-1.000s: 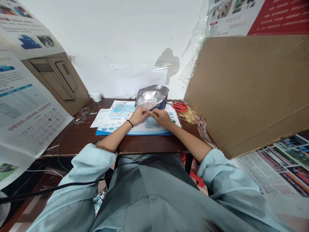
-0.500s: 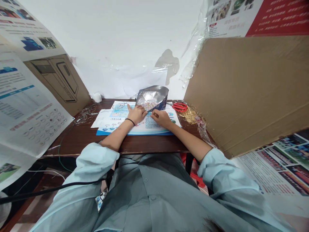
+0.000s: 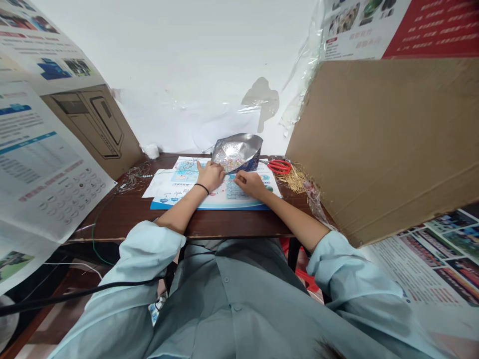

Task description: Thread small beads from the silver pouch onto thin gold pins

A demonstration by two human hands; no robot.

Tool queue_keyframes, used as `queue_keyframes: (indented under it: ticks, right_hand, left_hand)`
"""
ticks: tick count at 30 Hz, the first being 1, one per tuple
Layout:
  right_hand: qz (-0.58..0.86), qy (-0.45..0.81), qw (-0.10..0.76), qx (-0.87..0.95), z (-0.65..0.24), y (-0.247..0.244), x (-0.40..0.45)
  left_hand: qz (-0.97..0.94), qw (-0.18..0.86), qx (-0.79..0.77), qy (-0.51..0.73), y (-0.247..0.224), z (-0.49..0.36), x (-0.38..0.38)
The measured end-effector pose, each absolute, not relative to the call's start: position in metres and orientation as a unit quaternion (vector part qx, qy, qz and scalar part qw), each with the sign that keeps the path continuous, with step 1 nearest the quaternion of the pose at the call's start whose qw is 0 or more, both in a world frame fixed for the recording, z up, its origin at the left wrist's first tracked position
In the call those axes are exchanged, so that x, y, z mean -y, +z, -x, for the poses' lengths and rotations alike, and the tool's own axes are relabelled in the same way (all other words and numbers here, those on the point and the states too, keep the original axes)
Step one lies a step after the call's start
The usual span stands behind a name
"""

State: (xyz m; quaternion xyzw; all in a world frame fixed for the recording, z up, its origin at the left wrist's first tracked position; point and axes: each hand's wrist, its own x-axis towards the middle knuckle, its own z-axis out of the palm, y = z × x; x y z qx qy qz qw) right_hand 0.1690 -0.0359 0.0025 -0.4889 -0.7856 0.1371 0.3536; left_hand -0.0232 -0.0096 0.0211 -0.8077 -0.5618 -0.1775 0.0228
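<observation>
An open foil bag (image 3: 245,143), silver inside and dark blue outside, lies at the back of the table with small coloured beads (image 3: 232,163) in it. At its front left edge rests my left hand (image 3: 210,176), a black band round the wrist. The thumb stands apart and the fingers lie over the bag's edge, their tips partly hidden among the beads. My right hand (image 3: 250,184) is just in front of the bag, over the printed sheets (image 3: 175,192). Its thumb and forefinger are pinched together; anything between them is too small to make out.
Red-handled scissors (image 3: 280,166) lie right of the bag, beside a heap of thin golden sticks (image 3: 294,180) and crumpled clear plastic (image 3: 314,199). Tangled clear thread (image 3: 132,178) lies at the left. Cardboard panels (image 3: 389,134) flank the brown table (image 3: 239,229).
My left fingers have drawn slightly left, away from my right fingertips, towards the beads. My right hand stays almost in place, still pinched.
</observation>
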Motion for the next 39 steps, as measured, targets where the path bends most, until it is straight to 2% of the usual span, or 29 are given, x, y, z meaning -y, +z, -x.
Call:
queue_keyframes:
  ticks: [4, 7, 11, 15, 27, 35, 39]
  right_hand:
    - [0.486, 0.141, 0.35, 0.788, -0.168, 0.004, 0.037]
    - [0.481, 0.147, 0.348, 0.791, -0.168, 0.003, 0.037]
    - [0.471, 0.149, 0.349, 0.797, -0.169, 0.003, 0.037]
    - [0.468, 0.142, 0.34, 0.803, -0.169, 0.003, 0.036]
    - [0.467, 0.142, 0.325, 0.81, -0.168, 0.004, 0.037]
    - [0.46, 0.144, 0.322, 0.815, -0.168, -0.001, 0.033]
    - [0.468, 0.14, 0.338, 0.805, -0.169, 0.002, 0.033]
  left_hand:
    - [0.813, 0.051, 0.55, -0.183, 0.026, 0.02, 0.006]
    - [0.828, 0.033, 0.531, -0.175, 0.031, 0.011, -0.008]
    - [0.829, -0.016, 0.548, -0.113, 0.041, -0.007, -0.031]
    - [0.826, 0.006, 0.561, -0.056, 0.043, -0.016, -0.047]
    - [0.802, -0.013, 0.59, -0.088, 0.038, -0.006, -0.053]
    - [0.785, -0.02, 0.59, -0.187, 0.033, -0.005, -0.057]
    - [0.75, -0.127, 0.569, -0.313, 0.035, -0.004, -0.051]
